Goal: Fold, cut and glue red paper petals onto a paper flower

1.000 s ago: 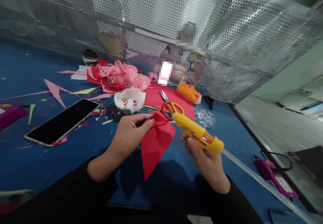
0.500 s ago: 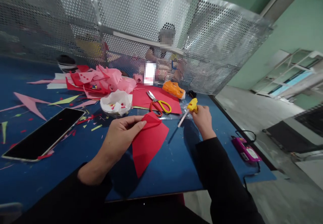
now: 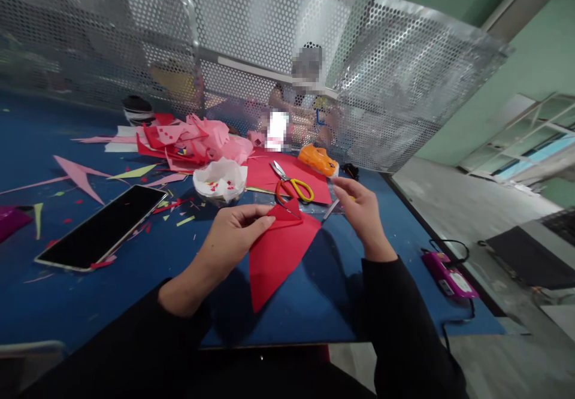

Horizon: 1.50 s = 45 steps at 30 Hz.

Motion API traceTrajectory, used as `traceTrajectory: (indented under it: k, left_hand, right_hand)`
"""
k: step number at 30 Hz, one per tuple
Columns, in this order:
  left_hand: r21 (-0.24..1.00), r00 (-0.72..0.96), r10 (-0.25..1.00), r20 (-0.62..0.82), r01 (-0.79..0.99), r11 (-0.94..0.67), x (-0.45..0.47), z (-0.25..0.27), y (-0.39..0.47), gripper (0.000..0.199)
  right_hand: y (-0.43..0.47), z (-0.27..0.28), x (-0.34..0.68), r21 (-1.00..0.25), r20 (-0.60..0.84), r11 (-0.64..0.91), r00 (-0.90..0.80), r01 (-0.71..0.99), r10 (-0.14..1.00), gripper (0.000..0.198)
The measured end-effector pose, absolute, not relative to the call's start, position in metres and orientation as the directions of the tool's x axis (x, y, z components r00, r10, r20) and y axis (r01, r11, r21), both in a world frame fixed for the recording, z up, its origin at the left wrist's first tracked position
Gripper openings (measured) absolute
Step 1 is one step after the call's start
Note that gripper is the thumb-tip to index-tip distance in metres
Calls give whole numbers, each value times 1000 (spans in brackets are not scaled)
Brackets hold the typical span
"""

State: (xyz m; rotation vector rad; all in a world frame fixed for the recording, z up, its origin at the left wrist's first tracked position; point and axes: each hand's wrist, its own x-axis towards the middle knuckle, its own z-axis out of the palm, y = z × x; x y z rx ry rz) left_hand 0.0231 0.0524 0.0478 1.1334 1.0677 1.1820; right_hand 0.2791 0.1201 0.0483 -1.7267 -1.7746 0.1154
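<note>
My left hand [image 3: 238, 234] pinches a red paper sheet [image 3: 281, 255] between thumb and fingers. The sheet's upper edge is folded over, and its pointed end hangs toward the table's front edge. To the right, my right hand [image 3: 366, 213] is curled with thumb and forefinger close together. It is around a small yellow tool [image 3: 351, 199], mostly hidden behind the fingers. A pale stick [image 3: 331, 208] sticks out from it toward the lower left. Just beyond the folded paper lie scissors [image 3: 294, 189] with red and yellow handles, on flat red paper [image 3: 260, 168].
A phone [image 3: 103, 225] lies at left among paper scraps. A paper-lined bowl [image 3: 220, 180] stands before a pink paper heap [image 3: 202, 138]. An orange packet [image 3: 318, 159] is at the back. A purple corded box [image 3: 451, 276] sits by the right edge. A perforated screen [image 3: 251, 39] stands behind; a person is beyond it.
The view has shifted, so things appear further right. My right hand has turned, now covering most of the yellow tool. The fold in my left hand's red paper shows more opened.
</note>
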Motion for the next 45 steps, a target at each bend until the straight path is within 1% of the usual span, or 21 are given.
traceTrajectory:
  k: [1, 2, 3, 4, 5, 6, 9, 10, 11, 13, 15, 18, 23, 29, 32, 35, 37, 38, 40, 42, 45]
  left_hand:
    - [993, 89, 996, -21, -115, 31, 23, 48, 53, 23]
    - [995, 95, 995, -18, -98, 27, 22, 47, 54, 22]
    - [997, 100, 995, -14, -77, 22, 21, 47, 55, 21]
    - [998, 103, 995, -11, -53, 17, 21, 47, 55, 20]
    - [999, 102, 995, -7, -30, 11, 20, 47, 56, 20]
    - [1000, 98, 995, -1, -8, 2, 20, 47, 56, 20]
    - [997, 32, 998, 57, 56, -59, 20, 47, 57, 22]
    - [993, -2, 996, 90, 80, -89, 20, 47, 57, 23]
    - [987, -38, 991, 127, 106, -122, 21, 46, 57, 23]
    - [969, -90, 974, 207, 157, -191, 21, 45, 57, 23]
    - [941, -97, 951, 293, 206, -269, 22, 42, 57, 24]
    - [882, -54, 912, 407, 285, -376, 23, 39, 56, 25]
    - [797, 51, 869, 492, 376, -473, 25, 33, 55, 29]
    - [783, 97, 860, 501, 374, -498, 26, 31, 55, 28]
    - [771, 110, 857, 504, 390, -504, 26, 30, 55, 28]
    - [753, 137, 843, 520, 392, -528, 27, 30, 55, 29]
    - [764, 144, 856, 497, 395, -510, 27, 32, 55, 30]
    - [790, 136, 878, 459, 390, -474, 27, 34, 54, 30]
    - [876, 105, 938, 330, 337, -346, 27, 38, 54, 32]
    - [956, 95, 982, 164, 232, -182, 27, 42, 54, 32]
    - [992, 144, 989, -32, 127, 14, 26, 43, 58, 32]
  right_hand:
    - [113, 50, 267, -535, 383, 230, -9, 813, 924, 33]
    - [105, 52, 256, -646, 400, 399, -155, 651, 903, 32]
    - [99, 52, 246, -708, 430, 498, -254, 500, 866, 31]
    - [94, 51, 238, -744, 453, 536, -289, 400, 844, 30]
    - [90, 49, 232, -778, 462, 536, -278, 329, 842, 30]
    - [87, 46, 229, -805, 455, 505, -223, 311, 862, 29]
    - [85, 37, 229, -870, 386, 342, 57, 354, 921, 32]
    - [85, 36, 229, -893, 347, 292, 114, 342, 931, 35]
    - [84, 35, 229, -922, 292, 242, 133, 301, 947, 39]
    - [80, 34, 226, -982, 127, 115, 72, 147, 989, 48]
    - [75, 35, 219, -999, -30, -30, -6, -22, 1000, 59]
    - [70, 35, 208, -969, -153, -154, -17, -195, 988, 71]
    - [71, 31, 205, -921, -237, -236, -37, -310, 971, 61]
    - [71, 30, 206, -898, -273, -279, -66, -341, 960, 51]
    - [70, 28, 205, -899, -272, -280, -71, -337, 960, 52]
    - [70, 27, 206, -900, -289, -290, -55, -326, 956, 58]
    - [71, 27, 207, -904, -287, -284, -41, -320, 957, 61]
    - [71, 27, 208, -908, -279, -276, -35, -315, 960, 62]
    - [71, 29, 209, -923, -249, -243, -18, -300, 968, 63]
    - [71, 30, 209, -938, -215, -205, 6, -281, 977, 65]
    - [69, 30, 207, -960, -155, -142, 36, -241, 987, 65]
